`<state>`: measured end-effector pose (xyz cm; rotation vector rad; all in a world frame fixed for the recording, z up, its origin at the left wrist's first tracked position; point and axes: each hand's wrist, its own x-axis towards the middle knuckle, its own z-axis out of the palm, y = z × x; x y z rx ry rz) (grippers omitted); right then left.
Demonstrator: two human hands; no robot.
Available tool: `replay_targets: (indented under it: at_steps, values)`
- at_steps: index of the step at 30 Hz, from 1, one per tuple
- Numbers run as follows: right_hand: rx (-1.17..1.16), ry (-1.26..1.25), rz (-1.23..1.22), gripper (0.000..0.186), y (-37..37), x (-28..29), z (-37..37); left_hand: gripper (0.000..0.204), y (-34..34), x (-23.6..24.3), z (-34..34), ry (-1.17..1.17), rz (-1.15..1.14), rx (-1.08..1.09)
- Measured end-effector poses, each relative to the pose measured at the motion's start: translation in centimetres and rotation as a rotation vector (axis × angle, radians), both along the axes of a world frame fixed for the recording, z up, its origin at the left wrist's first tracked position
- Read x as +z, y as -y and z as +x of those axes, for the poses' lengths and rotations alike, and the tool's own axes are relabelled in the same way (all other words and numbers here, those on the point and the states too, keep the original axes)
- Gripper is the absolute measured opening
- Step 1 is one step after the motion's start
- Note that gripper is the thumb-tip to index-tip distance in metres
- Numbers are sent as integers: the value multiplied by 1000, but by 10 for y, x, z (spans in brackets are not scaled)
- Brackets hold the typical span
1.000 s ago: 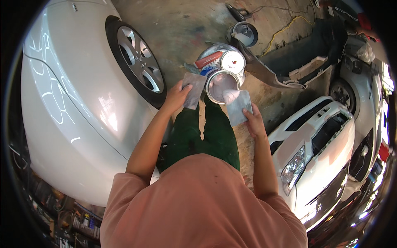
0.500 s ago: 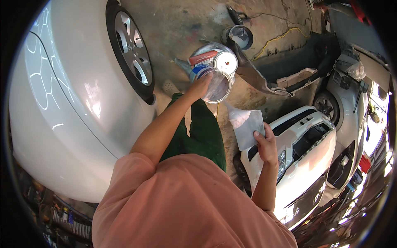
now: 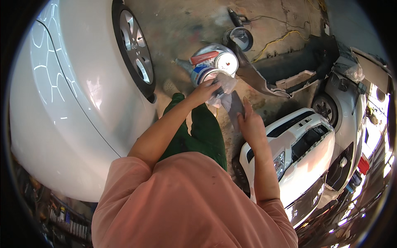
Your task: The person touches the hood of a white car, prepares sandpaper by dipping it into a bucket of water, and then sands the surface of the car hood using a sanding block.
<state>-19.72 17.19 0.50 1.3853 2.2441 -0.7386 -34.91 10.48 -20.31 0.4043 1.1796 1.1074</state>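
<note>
Right hand, head view: my right hand (image 3: pixel 251 124) grips a flat filler spreader (image 3: pixel 235 106) between thumb and fingers, its face turned nearly edge-on.
Left hand: my left hand (image 3: pixel 206 91) pinches a blurred pale-grey piece (image 3: pixel 226 82); I can't tell whether it is film or a second spreader.
Spreader: its far end meets or overlaps the whitish blur under my left hand, just beside the open tin (image 3: pixel 199 74).
Drip risk: if that blur is soft paste, tilting the spreader could drop some on my green trousers (image 3: pixel 209 134) or the floor.
Tip risk: a knocked tin could lean into the white-lidded can (image 3: pixel 226 62).
Surfaces: thin, stiff-looking grey spreader; round, blue-sided tin; stained concrete floor (image 3: pixel 173 39); glossy silver car panel (image 3: pixel 78 124).
</note>
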Motion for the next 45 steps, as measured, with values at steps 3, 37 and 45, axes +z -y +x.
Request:
replay_targets:
  at_steps: [3, 37, 45]
  values:
    - [185, 127, 27, 36, -1, 49, -3, 55, -1, 27, 5, 17, -25, 11]
    - [37, -828, 726, 78, 189, 153, 394, 38, 136, 353, 345, 542, 1, -1]
    - [117, -754, 783, 62, 189, 166, 425, 39, 138, 352, 357, 670, -28, -110]
